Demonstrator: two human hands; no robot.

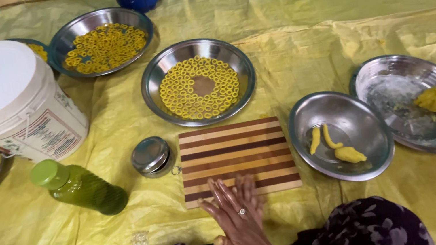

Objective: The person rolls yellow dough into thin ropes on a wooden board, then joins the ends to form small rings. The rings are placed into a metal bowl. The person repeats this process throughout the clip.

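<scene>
Two hands [236, 210] stacked flat at bottom center, fingers spread, pressing on near edge of striped cutting board [236, 154]; can't tell which hand is on top. Steel bowl [340, 135] right of board: yellow dough pieces. Plate [198, 82] above the board: dough rings. Far-right plate [419, 102]: dough lump. White bucket [2, 101] upper left, lidded.

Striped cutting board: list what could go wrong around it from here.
1. The hands lie stacked on the near edge of the striped cutting board; hard pressing could slide it on the yellow sheet.
2. The small steel tin touches or nearly touches the board's left edge, so a shift might knock it.
3. The green bottle lies on its side and could roll.
</scene>
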